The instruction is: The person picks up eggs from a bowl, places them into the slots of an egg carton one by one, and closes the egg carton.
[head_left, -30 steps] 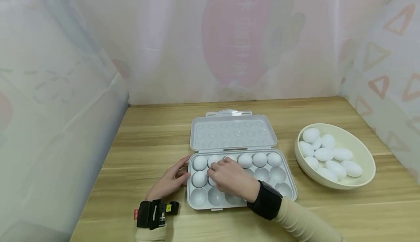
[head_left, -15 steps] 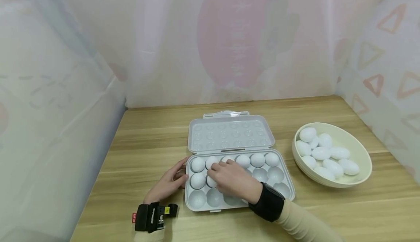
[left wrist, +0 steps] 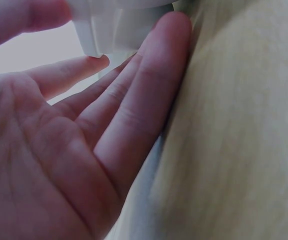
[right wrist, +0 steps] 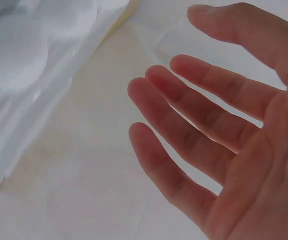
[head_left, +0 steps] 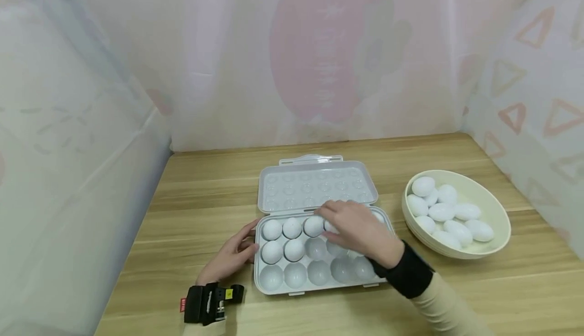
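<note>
A white plastic egg box [head_left: 296,288] lies with its lid [head_left: 315,186] folded back. White eggs [head_left: 272,229] fill the visible part of its back row, and two more eggs [head_left: 294,250] sit at the left of the middle row. My right hand [head_left: 362,229] passes over the right half of the box, hiding some cups. In the right wrist view its fingers [right wrist: 184,135] are spread and hold nothing. My left hand [head_left: 227,259] rests at the box's left side. Its fairly straight fingers [left wrist: 139,105] reach the box wall low by the table, thumb apart from them.
A cream bowl [head_left: 495,214] with several white eggs [head_left: 458,232] stands right of the box. The wooden table [head_left: 210,184] is bordered by patterned sheets [head_left: 228,72] at the back and sides. Front-row cups [head_left: 295,275] show bare plastic.
My right hand has let go of the second egg in the middle row and moved right, fingers loosened. My left hand keeps its place at the box. The head view has shifted slightly.
</note>
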Demonstrator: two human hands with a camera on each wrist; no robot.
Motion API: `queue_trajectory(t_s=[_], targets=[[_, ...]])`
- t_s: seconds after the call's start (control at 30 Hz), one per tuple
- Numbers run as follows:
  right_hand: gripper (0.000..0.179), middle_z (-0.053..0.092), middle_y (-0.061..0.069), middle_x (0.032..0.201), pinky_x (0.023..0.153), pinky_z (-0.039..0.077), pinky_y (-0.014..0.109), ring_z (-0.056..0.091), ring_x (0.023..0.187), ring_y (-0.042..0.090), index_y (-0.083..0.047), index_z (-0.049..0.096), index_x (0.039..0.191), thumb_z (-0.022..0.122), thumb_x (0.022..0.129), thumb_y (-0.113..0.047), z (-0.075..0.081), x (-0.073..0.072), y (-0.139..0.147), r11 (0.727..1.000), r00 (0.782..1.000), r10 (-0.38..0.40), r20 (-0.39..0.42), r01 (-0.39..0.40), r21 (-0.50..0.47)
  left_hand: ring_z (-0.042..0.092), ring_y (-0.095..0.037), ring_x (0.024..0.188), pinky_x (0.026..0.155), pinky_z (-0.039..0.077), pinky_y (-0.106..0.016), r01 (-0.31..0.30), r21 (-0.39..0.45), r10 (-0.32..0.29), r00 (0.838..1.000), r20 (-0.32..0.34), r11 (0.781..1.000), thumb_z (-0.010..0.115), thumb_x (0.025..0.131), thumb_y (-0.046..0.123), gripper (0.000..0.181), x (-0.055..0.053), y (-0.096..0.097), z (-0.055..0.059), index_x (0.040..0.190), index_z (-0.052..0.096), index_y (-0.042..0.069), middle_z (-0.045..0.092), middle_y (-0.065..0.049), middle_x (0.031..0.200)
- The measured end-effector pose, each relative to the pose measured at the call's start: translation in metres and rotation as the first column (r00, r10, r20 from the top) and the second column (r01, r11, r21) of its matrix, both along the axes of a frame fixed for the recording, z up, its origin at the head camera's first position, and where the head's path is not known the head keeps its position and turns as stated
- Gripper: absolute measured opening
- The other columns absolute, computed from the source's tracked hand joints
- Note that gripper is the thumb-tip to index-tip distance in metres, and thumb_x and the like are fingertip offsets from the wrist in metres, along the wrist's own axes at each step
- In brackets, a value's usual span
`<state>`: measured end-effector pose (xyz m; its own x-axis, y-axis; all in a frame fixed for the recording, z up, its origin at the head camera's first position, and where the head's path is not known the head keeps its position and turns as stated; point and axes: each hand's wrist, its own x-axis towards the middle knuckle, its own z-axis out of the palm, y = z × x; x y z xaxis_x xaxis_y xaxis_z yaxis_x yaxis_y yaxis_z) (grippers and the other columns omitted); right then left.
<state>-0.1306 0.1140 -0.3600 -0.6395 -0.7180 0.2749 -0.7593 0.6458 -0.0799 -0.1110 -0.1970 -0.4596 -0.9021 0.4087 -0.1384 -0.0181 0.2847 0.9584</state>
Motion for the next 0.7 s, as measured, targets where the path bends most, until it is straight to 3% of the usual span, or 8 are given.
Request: queue_trajectory(t_s=[0.17,0.33,0.47,0.7], targets=[[0.040,0.065,0.009,0.099,0.060,0.053,0.040,0.062,0.074,0.025,-0.005,0.061,0.110,0.073,0.074,-0.020,0.014,-0.011,0.035,0.993,0.994,-0.103,-0.039,0.101,-0.055,0.052,-0.036,0.110,0.078,0.054,-0.036,0.000,0.008,0.000,1.000,0.005,1.000,0.051,0.094,0.015,0.057,0.000,-0.001,0.000,0.145,0.025,0.021,0.040,-0.026,0.135],[0.038,0.067,0.009,0.095,0.044,0.047,0.036,0.056,0.055,0.023,-0.005,0.062,0.108,0.072,0.073,-0.017,0.020,-0.020,0.063,0.972,0.967,-0.235,-0.099,0.231,-0.052,0.052,-0.036,0.111,0.078,0.055,-0.036,-0.007,0.002,0.007,1.000,0.014,1.000,0.051,0.094,0.016,0.057,0.000,-0.001,-0.001,0.144,0.025,0.023,0.041,-0.024,0.136],[0.037,0.067,0.011,0.096,0.046,0.047,0.038,0.058,0.060,0.026,-0.006,0.062,0.108,0.071,0.074,-0.017,0.020,-0.027,0.080,0.951,0.949,-0.309,-0.066,0.306,-0.051,0.051,-0.037,0.112,0.079,0.054,-0.036,-0.003,0.006,0.003,1.000,0.014,1.000,0.051,0.094,0.017,0.057,-0.001,-0.001,0.000,0.145,0.024,0.023,0.039,-0.025,0.137],[0.035,0.068,0.013,0.097,0.048,0.048,0.039,0.061,0.066,0.026,-0.004,0.061,0.107,0.070,0.075,-0.015,0.013,-0.040,0.105,0.933,0.934,-0.358,-0.022,0.356,-0.045,0.051,-0.036,0.111,0.078,0.055,-0.035,-0.015,0.016,0.014,1.000,0.015,1.000,0.050,0.094,0.014,0.057,-0.003,-0.002,-0.002,0.145,0.025,0.022,0.040,-0.023,0.136]])
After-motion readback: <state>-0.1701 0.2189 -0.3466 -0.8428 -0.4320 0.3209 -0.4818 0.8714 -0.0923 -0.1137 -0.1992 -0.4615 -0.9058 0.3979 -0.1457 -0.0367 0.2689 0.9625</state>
